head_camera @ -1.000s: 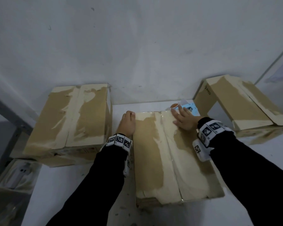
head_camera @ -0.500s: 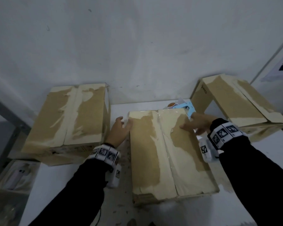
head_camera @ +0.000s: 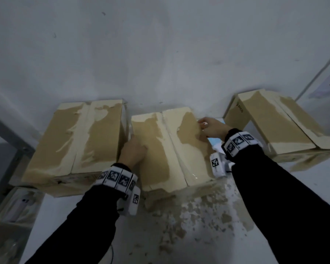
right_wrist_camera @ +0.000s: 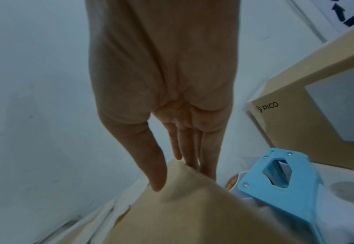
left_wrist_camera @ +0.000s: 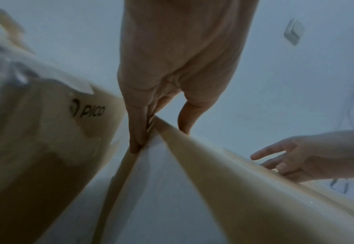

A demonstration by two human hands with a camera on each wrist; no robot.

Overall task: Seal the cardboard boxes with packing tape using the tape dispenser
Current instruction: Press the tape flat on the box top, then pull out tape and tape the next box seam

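Note:
Three taped cardboard boxes stand along the wall. The middle box (head_camera: 158, 161) sits close beside the left box (head_camera: 74, 140). My left hand (head_camera: 133, 149) is on its left edge, thumb on top, straight fingers down the narrow gap between the two boxes. On the box's far right edge lies my right hand (head_camera: 211, 128), with the thumb on top and straight fingers over the side. The blue tape dispenser (right_wrist_camera: 276, 181) lies on the table just right of this box, under my right wrist, and neither hand holds it. The right box (head_camera: 271, 126) stands apart, further right.
The wall (head_camera: 160, 63) rises right behind the boxes. Brown cardboard scraps (head_camera: 189, 216) litter the white table in front of the middle box. A lower shelf (head_camera: 17, 204) with a white object is at the far left, beyond the table's edge.
The middle box has slid away from me toward the wall and left, up against the left box. Both hands shifted from its top to its side edges.

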